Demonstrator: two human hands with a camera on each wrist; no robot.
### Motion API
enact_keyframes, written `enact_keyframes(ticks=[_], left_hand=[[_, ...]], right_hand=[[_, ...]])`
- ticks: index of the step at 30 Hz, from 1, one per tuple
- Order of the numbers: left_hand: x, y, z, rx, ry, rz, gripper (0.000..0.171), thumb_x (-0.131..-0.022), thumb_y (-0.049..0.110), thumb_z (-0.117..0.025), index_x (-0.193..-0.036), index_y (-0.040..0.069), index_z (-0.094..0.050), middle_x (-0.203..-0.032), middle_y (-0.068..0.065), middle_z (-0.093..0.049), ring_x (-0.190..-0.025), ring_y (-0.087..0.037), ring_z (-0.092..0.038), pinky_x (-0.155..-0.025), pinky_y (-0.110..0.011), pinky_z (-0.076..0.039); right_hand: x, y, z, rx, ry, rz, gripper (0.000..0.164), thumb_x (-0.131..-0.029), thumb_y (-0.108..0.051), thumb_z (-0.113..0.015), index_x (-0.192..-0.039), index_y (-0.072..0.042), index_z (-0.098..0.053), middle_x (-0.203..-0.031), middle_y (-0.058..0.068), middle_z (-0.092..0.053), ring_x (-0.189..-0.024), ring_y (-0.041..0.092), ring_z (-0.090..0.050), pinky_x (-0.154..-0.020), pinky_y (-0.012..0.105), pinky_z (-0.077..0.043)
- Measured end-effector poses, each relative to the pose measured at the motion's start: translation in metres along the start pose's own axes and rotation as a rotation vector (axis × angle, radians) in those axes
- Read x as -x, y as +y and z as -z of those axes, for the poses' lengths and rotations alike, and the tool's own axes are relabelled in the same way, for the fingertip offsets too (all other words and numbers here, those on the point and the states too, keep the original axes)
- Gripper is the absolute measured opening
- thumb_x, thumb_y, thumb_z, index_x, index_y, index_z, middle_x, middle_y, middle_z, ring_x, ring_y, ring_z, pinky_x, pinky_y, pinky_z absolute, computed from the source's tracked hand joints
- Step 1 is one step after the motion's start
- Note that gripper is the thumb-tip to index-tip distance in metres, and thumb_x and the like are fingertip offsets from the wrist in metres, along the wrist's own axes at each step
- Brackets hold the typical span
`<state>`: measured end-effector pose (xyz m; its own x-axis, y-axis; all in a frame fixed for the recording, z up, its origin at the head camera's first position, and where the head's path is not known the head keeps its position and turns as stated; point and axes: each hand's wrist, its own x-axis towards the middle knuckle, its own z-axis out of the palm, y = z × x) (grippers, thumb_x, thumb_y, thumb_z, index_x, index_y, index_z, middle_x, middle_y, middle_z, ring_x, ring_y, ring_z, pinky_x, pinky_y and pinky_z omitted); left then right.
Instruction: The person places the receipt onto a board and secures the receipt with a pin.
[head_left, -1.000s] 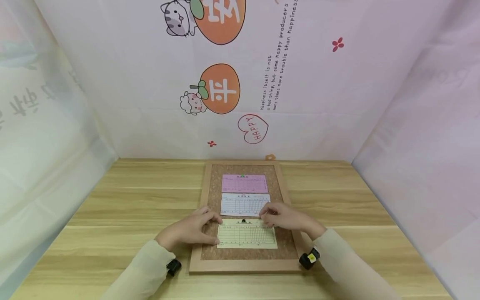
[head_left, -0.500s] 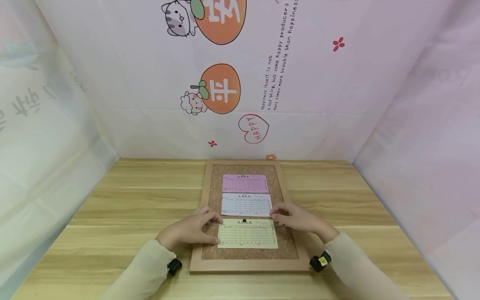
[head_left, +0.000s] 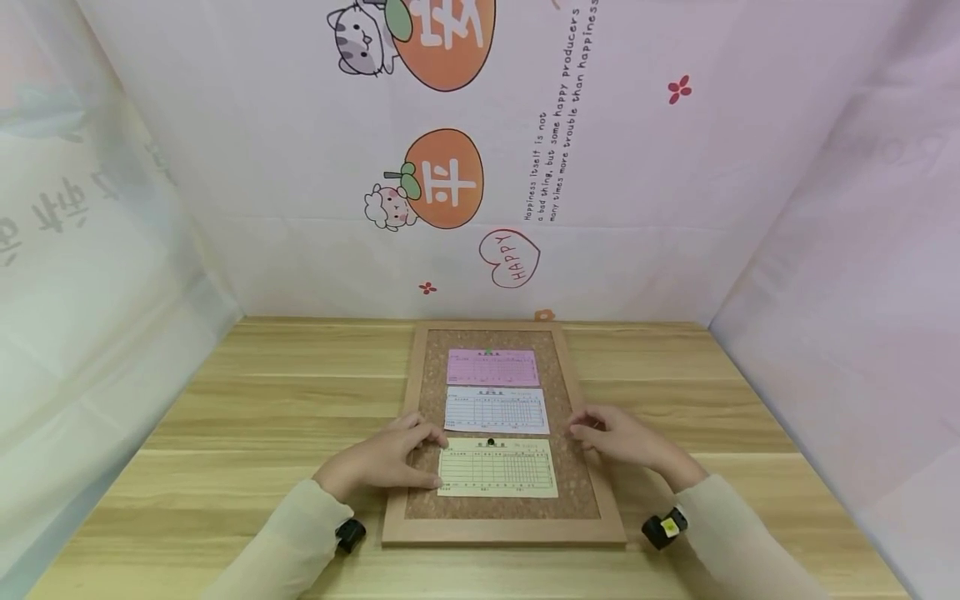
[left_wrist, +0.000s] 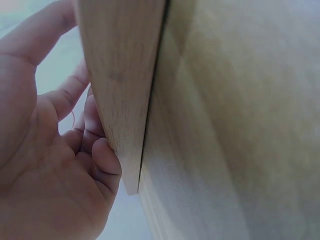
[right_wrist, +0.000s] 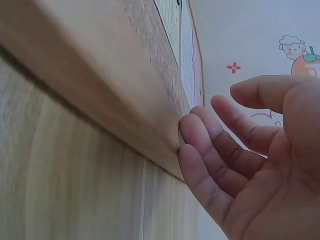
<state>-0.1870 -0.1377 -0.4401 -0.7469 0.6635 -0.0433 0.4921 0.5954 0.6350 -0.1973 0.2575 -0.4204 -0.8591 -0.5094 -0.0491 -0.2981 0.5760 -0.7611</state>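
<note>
A wood-framed cork board (head_left: 577, 492) lies on the table, holding three printed form slips in a column. Nearest is the yellow slip (head_left: 498, 475), with a black pushpin (head_left: 491, 442) at its top middle. Above it come the white slip (head_left: 495, 414) and the pink slip (head_left: 492, 368), the latter under a green pin (head_left: 488, 352). My left hand (head_left: 386, 457) rests over the board's left side, thumb and index fingertips apart at the yellow slip's left edge. At the board's right side, my right hand (head_left: 626, 437) has loosely bent fingers; in the right wrist view they are beside the frame and hold nothing.
The board lies on a wood-grain table (head_left: 300, 392), its far end near the back wall cloth (head_left: 615, 192) with cartoon prints. Pale cloth also hangs on both sides. Black wrist cameras (head_left: 663, 527) sit at both cuffs.
My right hand has slid rightward, away from the yellow slip's upper right corner and out to the board's right frame. The left hand and the slips stay in place.
</note>
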Motion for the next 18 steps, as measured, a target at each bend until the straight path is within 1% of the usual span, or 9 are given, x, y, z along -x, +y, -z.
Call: enact_keyframes(ticks=[2,6,12,16,18], left_hand=[[0.000,0.000,0.000,-0.001,0.003,-0.001,0.050,-0.086,0.043,-0.078,-0.125,0.018,-0.058,-0.118,0.004,-0.044,-0.109,-0.018,-0.041,-0.094,-0.045,-0.040],[0.001,-0.001,0.000,-0.002,0.010,-0.001,0.050,-0.086,0.043,-0.078,-0.125,0.019,-0.059,-0.118,0.003,-0.045,-0.109,-0.018,-0.042,-0.095,-0.046,-0.040],[0.003,-0.004,0.002,0.020,0.010,-0.011,0.050,-0.086,0.044,-0.078,-0.126,0.019,-0.061,-0.117,0.003,-0.048,-0.109,-0.019,-0.044,-0.096,-0.047,-0.041],[0.006,-0.007,0.005,0.053,0.009,-0.028,0.054,-0.087,0.044,-0.077,-0.130,0.014,-0.061,-0.120,0.002,-0.052,-0.110,-0.019,-0.050,-0.098,-0.044,-0.043],[0.009,-0.007,0.007,0.092,0.011,-0.029,0.054,-0.089,0.041,-0.076,-0.131,0.012,-0.061,-0.122,0.001,-0.055,-0.112,-0.020,-0.052,-0.100,-0.042,-0.044]], right_hand=[[0.002,0.001,0.002,0.010,0.009,0.009,0.025,-0.104,-0.018,-0.055,-0.115,0.003,-0.064,-0.099,0.012,-0.065,-0.086,0.027,-0.062,-0.067,0.031,-0.053],[0.004,0.001,0.005,0.006,0.022,0.021,0.024,-0.104,-0.016,-0.055,-0.114,0.004,-0.064,-0.098,0.012,-0.065,-0.086,0.026,-0.062,-0.069,0.033,-0.054],[0.006,0.009,0.007,0.020,0.045,0.013,0.022,-0.104,-0.016,-0.055,-0.111,0.002,-0.066,-0.096,0.011,-0.065,-0.086,0.026,-0.062,-0.071,0.035,-0.056],[0.007,0.013,0.008,0.014,0.053,0.019,0.024,-0.104,-0.015,-0.054,-0.113,0.004,-0.065,-0.099,0.013,-0.066,-0.088,0.028,-0.063,-0.074,0.038,-0.057],[0.008,0.014,0.008,0.022,0.062,0.021,0.024,-0.104,-0.016,-0.055,-0.113,0.004,-0.065,-0.099,0.012,-0.066,-0.087,0.028,-0.063,-0.074,0.037,-0.056]])
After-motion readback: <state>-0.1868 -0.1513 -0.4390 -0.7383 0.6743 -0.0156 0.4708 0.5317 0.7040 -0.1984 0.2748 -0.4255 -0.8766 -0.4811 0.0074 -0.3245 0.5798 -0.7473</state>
